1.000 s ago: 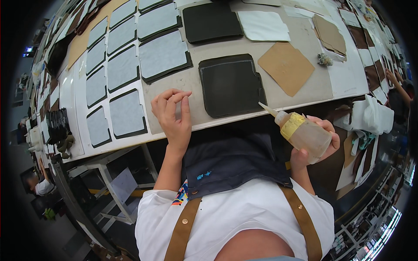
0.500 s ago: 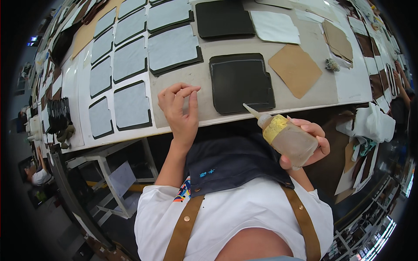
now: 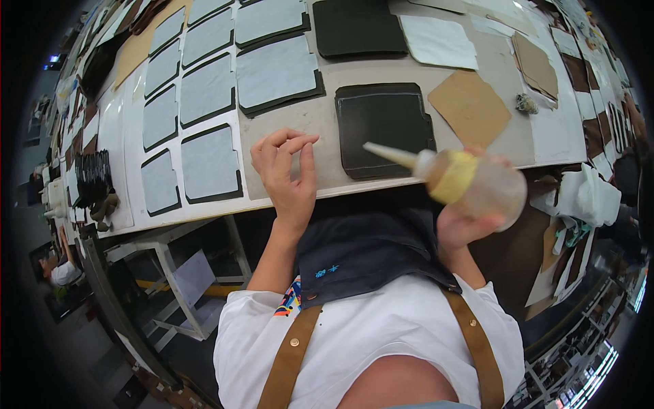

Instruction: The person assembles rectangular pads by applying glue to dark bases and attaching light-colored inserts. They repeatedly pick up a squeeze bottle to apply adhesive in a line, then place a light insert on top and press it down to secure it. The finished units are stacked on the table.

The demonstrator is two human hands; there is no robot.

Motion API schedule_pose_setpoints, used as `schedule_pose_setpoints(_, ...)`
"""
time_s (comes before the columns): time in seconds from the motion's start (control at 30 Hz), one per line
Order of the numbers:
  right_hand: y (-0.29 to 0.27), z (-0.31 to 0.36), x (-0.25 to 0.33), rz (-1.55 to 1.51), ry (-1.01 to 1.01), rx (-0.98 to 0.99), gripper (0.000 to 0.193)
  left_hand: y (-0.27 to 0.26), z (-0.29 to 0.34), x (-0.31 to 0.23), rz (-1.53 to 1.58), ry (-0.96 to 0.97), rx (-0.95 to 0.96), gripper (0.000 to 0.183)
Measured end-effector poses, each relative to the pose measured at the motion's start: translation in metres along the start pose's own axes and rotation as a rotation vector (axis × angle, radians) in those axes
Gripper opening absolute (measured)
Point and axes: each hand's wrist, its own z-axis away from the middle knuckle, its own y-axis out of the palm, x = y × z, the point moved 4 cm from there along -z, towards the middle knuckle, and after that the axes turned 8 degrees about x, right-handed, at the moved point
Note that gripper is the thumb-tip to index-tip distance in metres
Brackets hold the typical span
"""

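Note:
My right hand grips a translucent squeeze bottle with a yellow band and a long tapered nozzle. The bottle is tilted, slightly blurred, with its nozzle pointing left over the near part of a black panel. A shiny line runs along the panel's edges, and a notch cuts into its right side. To the left of that panel, my left hand hovers with bent fingers, thumb and fingertips slightly apart, holding nothing. Rows of pale grey panels with black borders lie farther left.
A stack of black panels lies behind, beside a white sheet. Tan card, more brown pieces and a small crumpled lump lie to the right. A white plastic bag hangs by the table's right end.
The bottle has swung right and tipped flatter, its nozzle lifting off the panel's near edge and shifting left and up. My left hand keeps the same pose.

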Motion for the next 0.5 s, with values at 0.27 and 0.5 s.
schedule_pose_setpoints(0.27, -0.175, -0.067, -0.025, 0.661, 0.109, -0.432, 0.062, 0.002, -0.001, -0.003, 0.012, 0.006, 0.022, 0.010)
schedule_pose_setpoints(0.5, -0.094, -0.103, 0.006, 1.196, -0.197, -0.138, 0.043, 0.001, -0.003, -0.002, -0.005, -0.005, 0.047, 0.010)
